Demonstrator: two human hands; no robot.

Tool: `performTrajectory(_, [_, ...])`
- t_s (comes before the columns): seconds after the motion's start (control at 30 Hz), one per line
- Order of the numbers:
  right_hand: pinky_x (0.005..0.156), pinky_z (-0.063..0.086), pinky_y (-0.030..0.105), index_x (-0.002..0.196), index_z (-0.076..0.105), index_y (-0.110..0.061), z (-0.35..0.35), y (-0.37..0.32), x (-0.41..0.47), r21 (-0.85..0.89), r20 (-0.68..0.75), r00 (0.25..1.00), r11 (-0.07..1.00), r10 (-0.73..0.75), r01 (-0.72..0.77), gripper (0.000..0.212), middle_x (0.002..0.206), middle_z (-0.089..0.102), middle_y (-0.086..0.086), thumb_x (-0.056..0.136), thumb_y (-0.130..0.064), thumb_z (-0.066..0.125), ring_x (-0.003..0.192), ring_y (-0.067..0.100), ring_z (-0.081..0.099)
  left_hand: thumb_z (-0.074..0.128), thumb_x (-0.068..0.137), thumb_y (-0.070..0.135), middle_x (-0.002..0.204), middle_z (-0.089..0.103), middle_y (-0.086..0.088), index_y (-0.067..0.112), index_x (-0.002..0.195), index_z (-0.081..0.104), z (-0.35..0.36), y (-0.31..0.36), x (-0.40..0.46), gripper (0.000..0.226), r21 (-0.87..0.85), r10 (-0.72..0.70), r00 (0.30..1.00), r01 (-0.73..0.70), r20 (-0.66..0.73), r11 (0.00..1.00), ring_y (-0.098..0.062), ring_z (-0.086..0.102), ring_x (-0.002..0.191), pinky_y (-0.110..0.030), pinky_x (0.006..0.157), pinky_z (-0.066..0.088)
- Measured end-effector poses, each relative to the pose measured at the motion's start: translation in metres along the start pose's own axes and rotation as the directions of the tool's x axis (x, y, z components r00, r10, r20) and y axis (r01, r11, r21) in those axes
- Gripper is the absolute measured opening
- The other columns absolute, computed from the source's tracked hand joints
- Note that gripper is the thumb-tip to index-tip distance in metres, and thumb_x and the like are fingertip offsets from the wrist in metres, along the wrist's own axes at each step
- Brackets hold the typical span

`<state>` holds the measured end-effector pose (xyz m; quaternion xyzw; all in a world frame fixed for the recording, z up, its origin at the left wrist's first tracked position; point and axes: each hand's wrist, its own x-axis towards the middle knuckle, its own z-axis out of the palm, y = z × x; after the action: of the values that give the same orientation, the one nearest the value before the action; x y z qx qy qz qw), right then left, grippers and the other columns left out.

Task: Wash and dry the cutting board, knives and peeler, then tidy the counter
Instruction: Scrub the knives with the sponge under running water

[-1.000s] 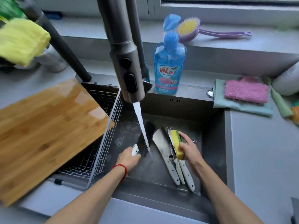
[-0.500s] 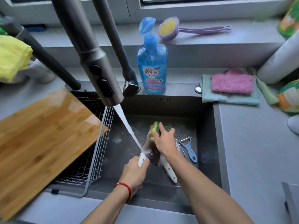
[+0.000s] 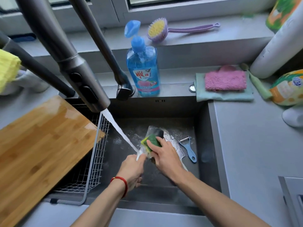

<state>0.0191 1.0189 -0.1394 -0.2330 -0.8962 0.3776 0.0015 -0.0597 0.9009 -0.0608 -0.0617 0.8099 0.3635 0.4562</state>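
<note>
My left hand (image 3: pixel 131 167) had lifted one knife (image 3: pixel 151 136) under the tap's (image 3: pixel 82 86) stream, grip closed round its handle; my right hand (image 3: pixel 164 155) gripped the sponge (image 3: pixel 151 142), scrubbing the blade (peeler (image 3: pixel 188 148) beside it unwashed).

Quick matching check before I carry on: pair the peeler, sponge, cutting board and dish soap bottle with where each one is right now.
Things:
1. peeler
2. sponge
3. cutting board
4. dish soap bottle

Places:
A. standing on the sink's back ledge
B. lying on the sink floor
C. resting over the wire basket and counter
D. under the right hand, on a knife blade

Pairs: 1-B, 2-D, 3-C, 4-A
</note>
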Motion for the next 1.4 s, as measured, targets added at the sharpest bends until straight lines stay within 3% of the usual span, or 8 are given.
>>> performTrajectory(0.17, [0.102, 0.042, 0.038, 0.14, 0.057, -0.04, -0.036, 0.033, 0.04, -0.144, -0.1, 0.962, 0.953, 0.255, -0.267, 0.042, 0.153, 0.045, 0.0, 0.103, -0.022, 0.05, 0.122, 0.032, 0.044, 0.048, 0.097, 0.04, 0.048, 0.039, 0.001, 0.014, 0.081, 0.047, 0.013, 0.0, -0.015, 0.03, 0.03, -0.034, 0.996, 0.032, 0.08, 0.999, -0.015, 0.03, 0.038, -0.018, 0.042, 0.024])
performTrajectory(0.37, [0.084, 0.052, 0.044, 0.13, 0.065, -0.039, -0.024, 0.012, -0.021, 0.017, -0.067, 0.996, 0.998, -0.066, 0.067, 0.041, 0.138, 0.061, -0.002, 0.092, -0.024, 0.058, 0.095, 0.03, 0.051, 0.044, 0.096, 0.036, 0.047, 0.037, 0.0, 0.015, 0.082, 0.045, 0.013, 0.021, -0.01, 0.025, 0.017, -0.105, 0.992, 0.104, 0.068, 0.994, -0.014, 0.028, 0.036, -0.018, 0.044, 0.022])
performTrajectory(0.53, [0.105, 0.041, 0.035, 0.143, 0.055, -0.037, -0.044, 0.037, 0.032, -0.002, -0.126, 0.939, 0.946, 0.321, -0.324, 0.041, 0.147, 0.049, 0.002, 0.103, -0.031, 0.053, 0.117, 0.028, 0.047, 0.044, 0.089, 0.036, 0.049, 0.042, -0.002, 0.014, 0.077, 0.046, 0.021, 0.016, -0.021, 0.025, 0.077, -0.102, 0.993, 0.096, 0.067, 0.992, -0.017, 0.031, 0.037, -0.02, 0.042, 0.026])
performTrajectory(0.73, [0.084, 0.051, 0.041, 0.125, 0.071, -0.035, -0.028, 0.01, -0.018, 0.108, -0.199, 0.98, 0.993, -0.024, 0.047, 0.036, 0.135, 0.064, -0.007, 0.092, -0.022, 0.063, 0.092, 0.025, 0.047, 0.042, 0.093, 0.039, 0.051, 0.04, -0.002, 0.014, 0.081, 0.044, 0.014, 0.027, -0.026, 0.028, 0.045, -0.112, 0.988, 0.108, 0.109, 0.993, -0.017, 0.03, 0.038, -0.02, 0.043, 0.025])
performTrajectory(0.93, [0.104, 0.042, 0.037, 0.141, 0.058, -0.033, -0.046, 0.036, 0.037, 0.19, -0.194, 0.889, 0.905, 0.415, -0.38, 0.04, 0.121, 0.047, 0.003, 0.101, -0.034, 0.059, 0.115, 0.033, 0.051, 0.043, 0.088, 0.035, 0.053, 0.042, -0.003, 0.013, 0.08, 0.046, 0.021, 0.017, -0.033, 0.023, 0.048, -0.095, 0.988, 0.089, 0.126, 0.995, -0.017, 0.032, 0.04, -0.019, 0.044, 0.026])
performTrajectory(1.0, [0.093, 0.047, 0.043, 0.128, 0.065, -0.036, -0.039, 0.022, 0.022, 0.127, -0.234, 0.925, 0.953, 0.298, -0.275, 0.029, 0.107, 0.05, -0.008, 0.101, -0.028, 0.059, 0.102, 0.035, 0.051, 0.044, 0.089, 0.036, 0.052, 0.041, -0.004, 0.014, 0.079, 0.046, 0.02, 0.015, -0.031, 0.024, -0.002, -0.116, 0.984, 0.117, 0.133, 0.993, -0.017, 0.032, 0.04, -0.02, 0.044, 0.026])
performTrajectory(1.17, [0.067, 0.048, 0.034, 0.122, 0.066, -0.043, -0.017, 0.013, -0.022, -0.079, -0.218, 0.971, 0.994, -0.096, 0.081, 0.032, 0.127, 0.064, -0.011, 0.092, -0.03, 0.064, 0.082, 0.018, 0.038, 0.043, 0.091, 0.039, 0.05, 0.038, -0.004, 0.015, 0.077, 0.043, 0.02, 0.013, -0.019, 0.028, -0.062, -0.129, 0.984, 0.138, 0.12, 0.989, -0.017, 0.03, 0.036, -0.019, 0.042, 0.025])
performTrajectory(1.4, [0.088, 0.042, 0.038, 0.127, 0.059, -0.038, -0.049, 0.039, 0.025, -0.215, -0.184, 0.955, 0.938, 0.233, -0.27, 0.027, 0.128, 0.057, -0.003, 0.105, -0.029, 0.047, 0.101, 0.025, 0.042, 0.044, 0.09, 0.04, 0.053, 0.045, -0.005, 0.014, 0.076, 0.048, 0.019, 0.008, -0.024, 0.03, -0.031, -0.127, 0.987, 0.13, 0.096, 0.991, -0.019, 0.035, 0.039, -0.022, 0.042, 0.029])
